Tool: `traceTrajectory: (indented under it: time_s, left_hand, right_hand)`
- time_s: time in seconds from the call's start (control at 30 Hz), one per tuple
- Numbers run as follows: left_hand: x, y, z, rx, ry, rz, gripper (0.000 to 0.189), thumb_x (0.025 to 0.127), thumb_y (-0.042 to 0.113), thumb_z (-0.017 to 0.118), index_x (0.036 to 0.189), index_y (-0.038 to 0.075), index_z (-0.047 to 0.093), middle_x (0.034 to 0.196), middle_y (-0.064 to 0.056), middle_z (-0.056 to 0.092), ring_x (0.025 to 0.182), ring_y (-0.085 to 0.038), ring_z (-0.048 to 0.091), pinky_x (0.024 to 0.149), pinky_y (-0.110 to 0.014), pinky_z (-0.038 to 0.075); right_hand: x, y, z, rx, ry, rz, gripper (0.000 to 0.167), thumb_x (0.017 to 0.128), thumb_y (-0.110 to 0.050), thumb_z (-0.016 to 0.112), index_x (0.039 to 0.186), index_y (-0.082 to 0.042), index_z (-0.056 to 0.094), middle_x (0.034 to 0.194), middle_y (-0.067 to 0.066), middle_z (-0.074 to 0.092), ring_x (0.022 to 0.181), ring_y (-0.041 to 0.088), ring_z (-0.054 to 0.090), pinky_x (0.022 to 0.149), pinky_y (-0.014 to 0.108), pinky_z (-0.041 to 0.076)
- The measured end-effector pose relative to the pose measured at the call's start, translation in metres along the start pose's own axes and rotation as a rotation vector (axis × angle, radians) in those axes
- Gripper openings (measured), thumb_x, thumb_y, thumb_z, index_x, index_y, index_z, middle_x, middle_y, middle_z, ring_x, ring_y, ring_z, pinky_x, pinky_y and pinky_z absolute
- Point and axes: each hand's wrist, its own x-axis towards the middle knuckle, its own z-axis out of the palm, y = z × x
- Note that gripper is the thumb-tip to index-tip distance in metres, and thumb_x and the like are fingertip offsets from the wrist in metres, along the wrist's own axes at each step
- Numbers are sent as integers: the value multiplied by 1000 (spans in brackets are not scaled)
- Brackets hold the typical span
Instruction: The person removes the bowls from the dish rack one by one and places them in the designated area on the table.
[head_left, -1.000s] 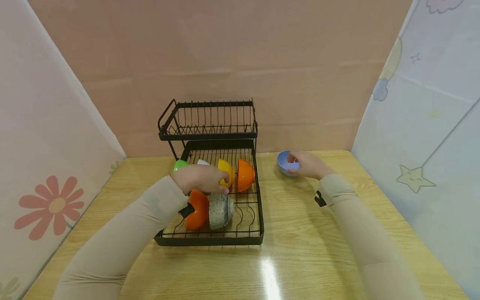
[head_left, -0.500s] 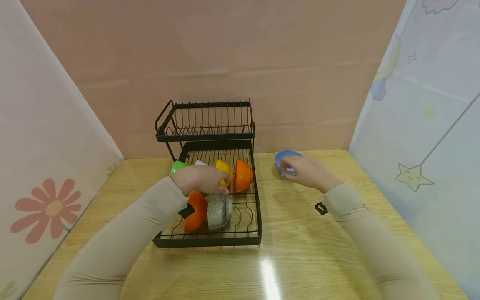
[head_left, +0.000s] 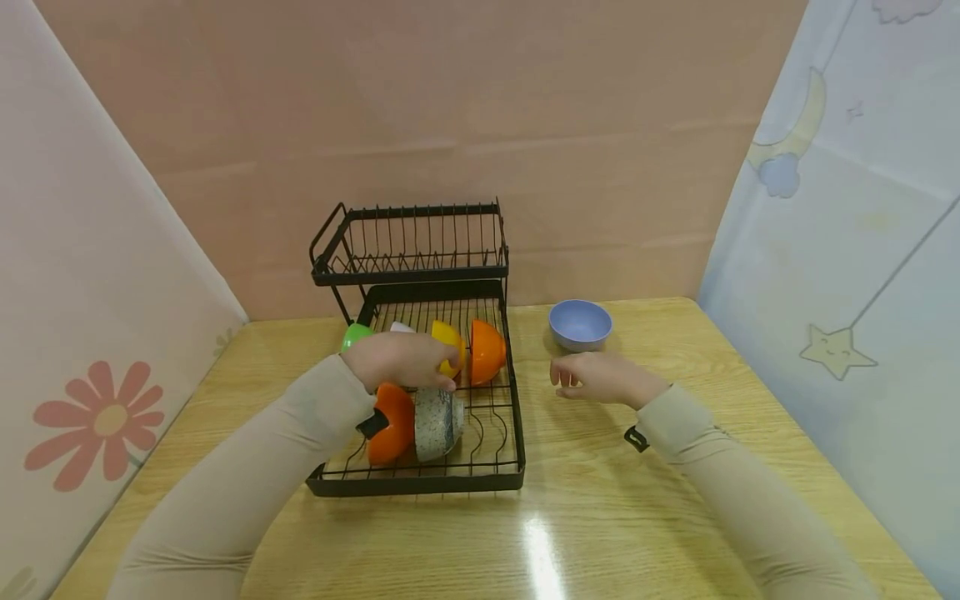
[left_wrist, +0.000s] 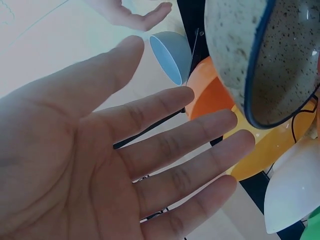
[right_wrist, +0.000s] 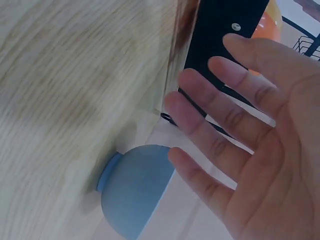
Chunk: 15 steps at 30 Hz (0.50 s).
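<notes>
My left hand [head_left: 401, 358] hovers over the lower tier of a black dish rack [head_left: 416, 483], holding nothing; the left wrist view shows its fingers extended and spread. Around it, bowls stand on edge: a speckled bowl [head_left: 435, 429] and an orange bowl [head_left: 393, 423] in front, a yellow bowl [head_left: 447, 335], another orange bowl [head_left: 489, 354], a white bowl [head_left: 401, 327] and a green bowl [head_left: 357, 334] behind, partly hidden by the hand. Right of the rack, a blue bowl [head_left: 581, 323] sits upright on the table. My right hand [head_left: 606, 379] is just in front of it, holding nothing, fingers loosely bent.
The rack's upper tier [head_left: 411, 271] rises at the back, with wire slots. A pink backdrop [head_left: 600, 167] closes off the wooden table [head_left: 615, 517] behind. Printed cloth walls [head_left: 840, 250] bound it left and right.
My right hand has drawn back from the blue bowl toward the front, leaving the bowl uncovered. The left hand stays over the rack, and the view shifts slightly.
</notes>
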Motion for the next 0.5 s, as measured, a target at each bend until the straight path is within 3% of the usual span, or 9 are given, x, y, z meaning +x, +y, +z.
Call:
traceTrajectory:
  time_s: [0.07,0.13,0.3,0.4,0.5]
  left_hand:
    - [0,-1,0,-10,15,-8,43,99,39,54,136,18,51,119,-2,65,91,-14,61,78,-34,51]
    - [0,-1,-1,-22,78,-36,44,99,39,53,138,18,50,114,-3,66,81,-13,60,69,-31,49]
    - [-1,-8,1,-139,332,-173,41,101,37,49,131,8,52,90,-6,66,57,-15,54,49,-27,42]
    - [-1,-16,8,-250,351,-218,32,101,33,50,111,4,58,76,-4,61,54,-14,52,48,-25,42]
    - [0,-23,19,-368,274,-213,27,101,29,52,95,4,59,68,-5,58,54,-13,51,49,-24,43]
  right_hand:
    - [0,0,1,-1,-20,9,9,93,-21,65,99,-14,62,85,-8,63,80,10,61,70,31,50]
    - [-1,-1,1,1,-31,10,8,93,-21,64,97,-15,61,85,-7,63,79,9,60,69,31,50]
    - [-1,0,1,5,-26,-8,5,93,-20,64,95,-16,61,84,-8,63,78,7,59,68,29,50]
    - [-1,0,1,8,-17,-20,5,93,-20,64,94,-17,61,84,-8,63,78,6,60,69,29,50]
    - [-1,0,1,9,-7,-33,4,93,-20,64,93,-18,61,83,-10,63,77,5,59,69,28,50]
